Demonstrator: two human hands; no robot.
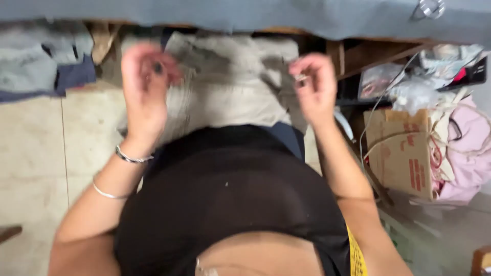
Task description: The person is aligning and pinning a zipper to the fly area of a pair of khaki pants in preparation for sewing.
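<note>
Both raised, the left hand (144, 87) pinches a small dark bit, the right hand (314, 87) a small pale piece

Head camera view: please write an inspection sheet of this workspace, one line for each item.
Surface: grey cloth covers the table edge at the top; pale tiled floor below.
Job's things: beige-grey fabric lies on the lap, under both raised hands.
Clutter: cardboard box with pink cloth at right; folded grey and blue clothes at left.
Grippers: left hand blurred, a small dark thing at the fingers; right hand pinches something small, too blurred to name.
Cables: a thin white cord runs down beside the box.
Surroundings: wooden table frame; clear plastic bags.
</note>
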